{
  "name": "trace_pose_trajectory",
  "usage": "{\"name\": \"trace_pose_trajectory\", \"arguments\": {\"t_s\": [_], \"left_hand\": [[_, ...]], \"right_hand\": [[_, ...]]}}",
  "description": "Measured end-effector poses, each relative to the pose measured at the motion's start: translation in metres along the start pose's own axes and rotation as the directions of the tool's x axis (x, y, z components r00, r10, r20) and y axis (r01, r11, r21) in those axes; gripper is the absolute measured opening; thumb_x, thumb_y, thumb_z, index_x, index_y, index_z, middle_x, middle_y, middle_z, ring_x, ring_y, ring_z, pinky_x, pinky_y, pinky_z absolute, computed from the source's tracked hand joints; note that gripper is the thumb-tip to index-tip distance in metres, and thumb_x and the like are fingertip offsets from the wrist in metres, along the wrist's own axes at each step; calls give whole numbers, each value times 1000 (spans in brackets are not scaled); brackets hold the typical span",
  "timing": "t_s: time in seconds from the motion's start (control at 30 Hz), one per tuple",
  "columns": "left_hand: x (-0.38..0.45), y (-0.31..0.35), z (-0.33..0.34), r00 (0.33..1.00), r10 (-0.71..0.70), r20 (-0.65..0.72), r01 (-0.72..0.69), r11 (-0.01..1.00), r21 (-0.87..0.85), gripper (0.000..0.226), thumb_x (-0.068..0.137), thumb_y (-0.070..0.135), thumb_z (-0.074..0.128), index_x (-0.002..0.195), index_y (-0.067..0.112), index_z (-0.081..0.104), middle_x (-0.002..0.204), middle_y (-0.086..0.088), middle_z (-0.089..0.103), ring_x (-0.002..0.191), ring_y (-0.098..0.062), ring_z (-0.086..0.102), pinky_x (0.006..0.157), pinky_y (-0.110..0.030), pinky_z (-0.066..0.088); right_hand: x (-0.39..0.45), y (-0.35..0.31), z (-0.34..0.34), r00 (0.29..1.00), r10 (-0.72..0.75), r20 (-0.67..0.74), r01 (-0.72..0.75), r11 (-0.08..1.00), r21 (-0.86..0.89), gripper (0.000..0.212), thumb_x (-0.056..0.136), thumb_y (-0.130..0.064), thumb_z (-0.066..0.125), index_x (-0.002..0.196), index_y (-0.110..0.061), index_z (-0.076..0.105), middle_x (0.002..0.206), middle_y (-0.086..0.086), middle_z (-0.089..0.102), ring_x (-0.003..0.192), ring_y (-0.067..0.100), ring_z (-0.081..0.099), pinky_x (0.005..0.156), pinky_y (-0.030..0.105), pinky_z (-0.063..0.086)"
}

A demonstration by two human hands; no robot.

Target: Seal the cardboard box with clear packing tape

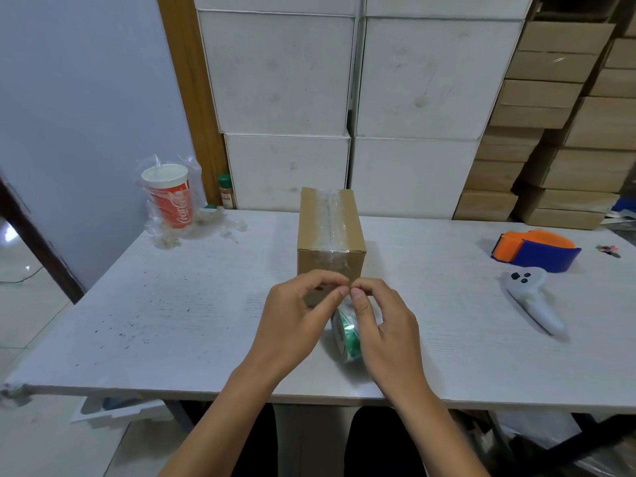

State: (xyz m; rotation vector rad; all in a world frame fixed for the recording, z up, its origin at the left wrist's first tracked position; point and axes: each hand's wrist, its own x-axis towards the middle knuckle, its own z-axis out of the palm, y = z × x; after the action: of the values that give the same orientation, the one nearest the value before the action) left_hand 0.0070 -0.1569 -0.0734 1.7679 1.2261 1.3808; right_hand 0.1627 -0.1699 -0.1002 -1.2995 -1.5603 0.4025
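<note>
A small brown cardboard box (330,232) stands in the middle of the white table (172,321), with clear tape running along its top seam and down its near face. Just in front of it, my left hand (296,315) and my right hand (382,321) meet with fingertips pinched together at the tape strip near the box's lower front. A roll of clear packing tape (344,335) with a green and white core hangs between my hands, under my right thumb. The box's lower front is hidden behind my fingers.
An orange and blue tape dispenser (537,251) and a white handheld controller (531,297) lie at the right. A red soda cup (170,196) in a plastic bag stands at the back left, next to a small spice jar (225,191). White and brown boxes are stacked behind the table.
</note>
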Motion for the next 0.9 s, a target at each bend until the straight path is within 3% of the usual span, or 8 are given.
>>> {"name": "trace_pose_trajectory", "arguments": {"t_s": [0.1,0.2,0.37,0.4,0.47,0.53,0.67,0.9], "left_hand": [[-7,3,5,996,-82,-47,78,994,-75,29,94,8,82,89,37,79,83,34,78,88,12,73,72,-3,51],[-12,1,10,989,-117,-91,107,988,-116,30,92,11,84,86,40,80,86,26,81,88,7,75,74,-4,52],[-9,-2,13,990,-133,-56,122,978,-169,27,94,12,83,94,39,82,93,15,84,91,-1,79,84,-14,61],[-8,-2,14,991,-127,-47,117,978,-171,26,94,11,82,97,37,82,95,14,84,93,-2,80,86,-16,62],[-9,-4,14,992,-125,-35,118,978,-170,23,95,10,81,102,32,82,98,13,84,98,-5,80,89,-17,62],[-10,-7,14,991,-128,-26,122,979,-160,23,95,10,81,107,29,82,101,11,84,102,-8,80,92,-20,62],[-9,-7,8,993,-118,-12,115,982,-148,36,94,7,81,112,38,79,106,15,84,104,-6,78,94,-22,62],[-8,-7,-1,994,-106,-21,102,984,-145,57,92,0,80,120,48,73,114,16,80,99,-6,77,87,-16,61]], "right_hand": [[-1,2,1,1000,8,-10,-8,1000,-26,17,109,-35,52,103,-33,68,98,-22,69,100,5,64,85,39,55],[-3,2,1,999,-15,-33,14,999,-47,19,106,-41,49,102,-36,67,99,-25,66,100,4,64,85,41,55],[-2,2,-3,997,75,-4,-75,997,27,16,102,-46,53,104,-39,67,108,-23,69,109,6,65,95,46,55],[-2,3,-4,995,99,27,-100,994,52,16,101,-47,54,110,-41,66,114,-24,69,115,5,64,99,42,55],[-6,3,-7,985,124,120,-136,987,90,31,99,-48,58,130,-46,59,130,-29,64,128,-1,58,104,20,49],[-14,7,-10,961,159,225,-195,970,148,49,100,-40,66,146,-44,49,135,-34,59,129,-7,57,97,6,45],[-22,14,-16,919,175,355,-245,956,163,71,97,-18,75,149,-48,37,127,-49,55,125,-17,56,91,3,46],[-21,14,-18,903,193,383,-273,948,166,75,87,-36,86,144,-54,41,142,-32,58,137,-6,54,110,30,50]]}}
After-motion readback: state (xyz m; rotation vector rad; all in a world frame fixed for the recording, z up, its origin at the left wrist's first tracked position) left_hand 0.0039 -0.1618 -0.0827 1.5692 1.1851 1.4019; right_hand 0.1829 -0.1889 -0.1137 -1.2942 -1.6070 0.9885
